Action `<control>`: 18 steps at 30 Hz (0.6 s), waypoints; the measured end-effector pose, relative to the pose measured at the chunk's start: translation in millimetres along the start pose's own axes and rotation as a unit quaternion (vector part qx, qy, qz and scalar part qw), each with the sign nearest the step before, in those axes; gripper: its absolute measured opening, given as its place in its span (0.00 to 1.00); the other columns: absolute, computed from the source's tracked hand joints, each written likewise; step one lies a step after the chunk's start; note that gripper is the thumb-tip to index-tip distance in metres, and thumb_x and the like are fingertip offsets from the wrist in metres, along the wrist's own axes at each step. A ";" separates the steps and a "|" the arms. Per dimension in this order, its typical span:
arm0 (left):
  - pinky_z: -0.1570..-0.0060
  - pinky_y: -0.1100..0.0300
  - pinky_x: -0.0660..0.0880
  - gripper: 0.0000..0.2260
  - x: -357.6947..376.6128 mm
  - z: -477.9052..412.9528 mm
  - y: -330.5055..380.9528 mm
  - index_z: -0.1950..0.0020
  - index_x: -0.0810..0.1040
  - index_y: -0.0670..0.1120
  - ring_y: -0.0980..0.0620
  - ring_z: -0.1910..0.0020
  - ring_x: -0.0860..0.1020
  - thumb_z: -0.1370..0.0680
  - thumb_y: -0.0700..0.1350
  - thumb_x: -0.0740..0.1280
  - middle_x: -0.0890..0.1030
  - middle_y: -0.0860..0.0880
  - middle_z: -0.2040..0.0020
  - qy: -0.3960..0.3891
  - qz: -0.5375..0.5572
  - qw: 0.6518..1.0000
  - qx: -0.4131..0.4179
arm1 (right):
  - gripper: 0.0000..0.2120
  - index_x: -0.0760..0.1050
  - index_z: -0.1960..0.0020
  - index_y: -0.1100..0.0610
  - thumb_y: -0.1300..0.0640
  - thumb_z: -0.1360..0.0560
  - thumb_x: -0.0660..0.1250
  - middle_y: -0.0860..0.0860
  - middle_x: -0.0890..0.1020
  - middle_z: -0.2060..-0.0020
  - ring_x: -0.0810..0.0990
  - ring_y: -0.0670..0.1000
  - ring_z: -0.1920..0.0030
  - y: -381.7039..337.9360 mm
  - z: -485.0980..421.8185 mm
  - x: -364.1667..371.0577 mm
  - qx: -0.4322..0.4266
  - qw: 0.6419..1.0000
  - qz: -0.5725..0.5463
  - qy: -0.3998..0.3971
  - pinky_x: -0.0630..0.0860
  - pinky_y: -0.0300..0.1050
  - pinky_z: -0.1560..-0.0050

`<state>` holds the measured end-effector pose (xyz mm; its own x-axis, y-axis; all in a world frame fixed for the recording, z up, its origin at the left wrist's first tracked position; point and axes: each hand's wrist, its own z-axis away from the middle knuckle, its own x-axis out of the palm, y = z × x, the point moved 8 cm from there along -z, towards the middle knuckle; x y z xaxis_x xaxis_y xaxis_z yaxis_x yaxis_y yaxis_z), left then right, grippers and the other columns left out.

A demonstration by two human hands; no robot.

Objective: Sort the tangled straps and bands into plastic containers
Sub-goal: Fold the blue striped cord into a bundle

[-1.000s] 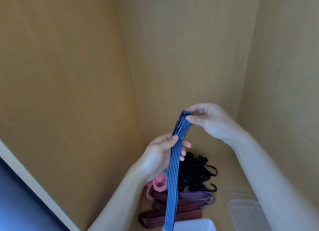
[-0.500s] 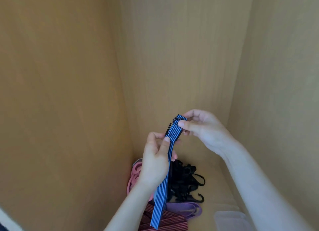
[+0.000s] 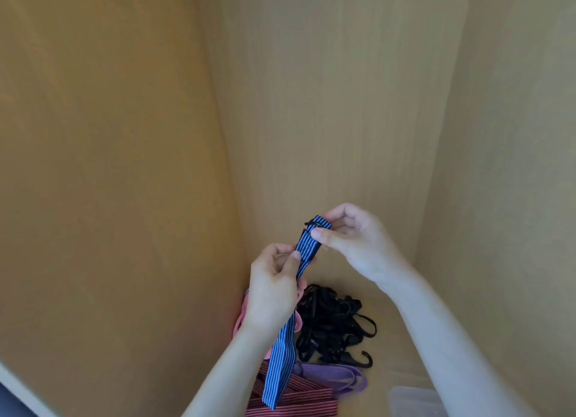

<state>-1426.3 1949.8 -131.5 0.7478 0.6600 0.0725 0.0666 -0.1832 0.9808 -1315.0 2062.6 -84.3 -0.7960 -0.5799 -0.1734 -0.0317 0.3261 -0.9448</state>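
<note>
Blue striped strap (image 3: 282, 363) hangs between our hands: left hand (image 3: 274, 288) pinches it mid-length with thumb and fingers, right hand (image 3: 358, 245) pinches the folded top end. Sorting looks barely started to us, the pile at 6 o'clock is all loose: black tangle (image 3: 333, 323), purple band (image 3: 336, 376), red striped strap (image 3: 293, 401), pink band (image 3: 240, 320). Clear plastic container (image 3: 414, 401) at 5 o'clock is mostly cut off, so can't tell what's in it
</note>
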 end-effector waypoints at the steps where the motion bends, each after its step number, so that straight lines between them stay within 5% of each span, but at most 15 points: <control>1: 0.77 0.62 0.66 0.05 -0.7 0.1 -1.6 0.46 0.74 0.37 0.54 0.77 0.70 0.16 0.37 0.61 0.86 0.44 0.61 0.012 -0.001 1.000 -0.008 | 0.10 0.78 0.51 0.59 0.61 0.28 0.78 0.51 0.86 0.54 0.84 0.47 0.57 -1.5 4.0 5.2 -0.023 1.000 0.011 0.005 0.80 0.38 0.55; 4: 0.79 0.66 0.66 0.05 -2.3 0.2 -7.9 0.45 0.75 0.37 0.57 0.79 0.70 0.16 0.37 0.60 0.80 0.50 0.72 0.039 -0.021 0.999 -0.028 | 0.11 0.78 0.54 0.54 0.62 0.29 0.78 0.46 0.86 0.58 0.85 0.47 0.57 -1.3 14.7 19.5 -0.077 0.996 0.036 0.011 0.81 0.43 0.54; 7: 0.80 0.66 0.67 0.05 -8.1 0.6 -15.2 0.46 0.77 0.37 0.56 0.79 0.69 0.16 0.36 0.62 0.77 0.45 0.70 0.061 -0.022 0.997 -0.052 | 0.11 0.76 0.56 0.49 0.58 0.29 0.78 0.42 0.85 0.58 0.83 0.45 0.58 -1.6 22.6 24.9 -0.121 0.986 0.112 0.010 0.79 0.42 0.55; 11: 0.78 0.68 0.68 0.05 -13.0 2.0 -26.8 0.47 0.78 0.38 0.59 0.80 0.71 0.17 0.37 0.63 0.76 0.52 0.75 0.049 -0.049 0.995 -0.078 | 0.11 0.75 0.55 0.51 0.56 0.29 0.78 0.42 0.83 0.57 0.81 0.44 0.55 0.2 31.7 29.2 -0.162 0.972 0.172 0.018 0.78 0.43 0.53; 18: 0.68 0.54 0.71 0.06 -15.3 5.2 -33.5 0.50 0.80 0.40 0.46 0.70 0.74 0.18 0.36 0.63 0.81 0.44 0.71 0.039 -0.106 0.991 -0.074 | 0.20 0.71 0.47 0.42 0.46 0.31 0.79 0.38 0.82 0.52 0.78 0.39 0.50 25.5 37.8 23.8 -0.099 0.971 0.214 0.032 0.76 0.40 0.50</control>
<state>-1436.5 1942.1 -166.4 0.6741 0.7272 -0.1295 0.1141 0.0707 0.9910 -1312.0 2028.9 -123.0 -0.7978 -0.3132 -0.5152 0.2002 0.6685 -0.7163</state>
